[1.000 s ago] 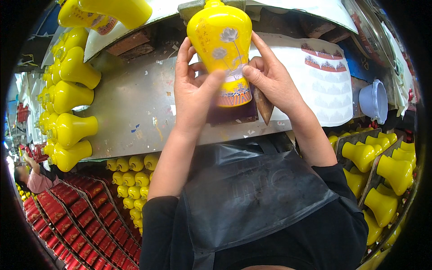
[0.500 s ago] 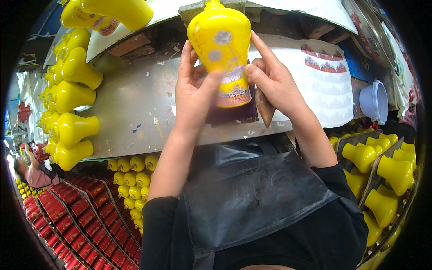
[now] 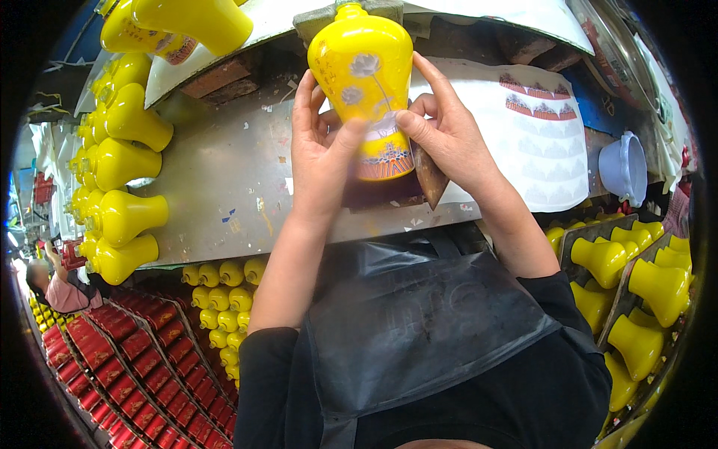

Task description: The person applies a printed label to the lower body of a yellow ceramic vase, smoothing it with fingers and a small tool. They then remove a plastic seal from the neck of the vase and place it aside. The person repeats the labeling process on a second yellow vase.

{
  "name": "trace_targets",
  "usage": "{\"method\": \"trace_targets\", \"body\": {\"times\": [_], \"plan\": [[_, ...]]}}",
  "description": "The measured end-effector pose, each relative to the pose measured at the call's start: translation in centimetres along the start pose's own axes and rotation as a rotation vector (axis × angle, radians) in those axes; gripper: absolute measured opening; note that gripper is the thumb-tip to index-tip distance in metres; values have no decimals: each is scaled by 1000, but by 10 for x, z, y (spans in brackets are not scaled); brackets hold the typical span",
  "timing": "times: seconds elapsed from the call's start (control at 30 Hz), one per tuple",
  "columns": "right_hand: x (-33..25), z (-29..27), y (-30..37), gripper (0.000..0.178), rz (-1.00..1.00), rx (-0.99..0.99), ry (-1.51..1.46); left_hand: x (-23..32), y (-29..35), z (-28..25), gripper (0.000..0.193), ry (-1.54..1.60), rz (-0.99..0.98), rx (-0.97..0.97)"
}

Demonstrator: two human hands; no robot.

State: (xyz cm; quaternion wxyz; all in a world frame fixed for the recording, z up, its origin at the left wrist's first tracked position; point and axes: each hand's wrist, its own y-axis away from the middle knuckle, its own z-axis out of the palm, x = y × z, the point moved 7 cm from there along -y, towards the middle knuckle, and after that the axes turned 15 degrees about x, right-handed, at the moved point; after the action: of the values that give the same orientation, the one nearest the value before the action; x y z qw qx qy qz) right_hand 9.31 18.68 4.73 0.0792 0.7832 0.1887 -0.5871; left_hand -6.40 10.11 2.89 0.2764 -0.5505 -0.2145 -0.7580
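The metal bench (image 3: 217,168) stretches out left of the left hand (image 3: 318,153), its near edge bodyward of both palms; a printed white sheet (image 3: 544,153) lies beyond the right hand (image 3: 452,138). A yellow bottle (image 3: 359,45) is gripped between them, equally near each, its long axis pointing away from the body, neck farthest. Just beside the right thumb, a brown pointed piece (image 3: 428,179).

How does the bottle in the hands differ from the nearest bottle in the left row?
Decoration: the held bottle shows pale flowers and a patterned band near its base; the row bottle looks plain on its visible side.
Contact: the left hand and right hand grip the held bottle; neither touches the row bottle.
Direction: the held bottle's neck points toward the picture's top, the row bottle's toward its left.
Shared: glossy yellow colour.
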Motion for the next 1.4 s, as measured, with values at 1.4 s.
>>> {"method": "trace_targets", "body": {"times": [1.4], "plan": [[-49,-13,-16,76,-451,123,233,40,-10,14,94,-819,835,-55]]}}
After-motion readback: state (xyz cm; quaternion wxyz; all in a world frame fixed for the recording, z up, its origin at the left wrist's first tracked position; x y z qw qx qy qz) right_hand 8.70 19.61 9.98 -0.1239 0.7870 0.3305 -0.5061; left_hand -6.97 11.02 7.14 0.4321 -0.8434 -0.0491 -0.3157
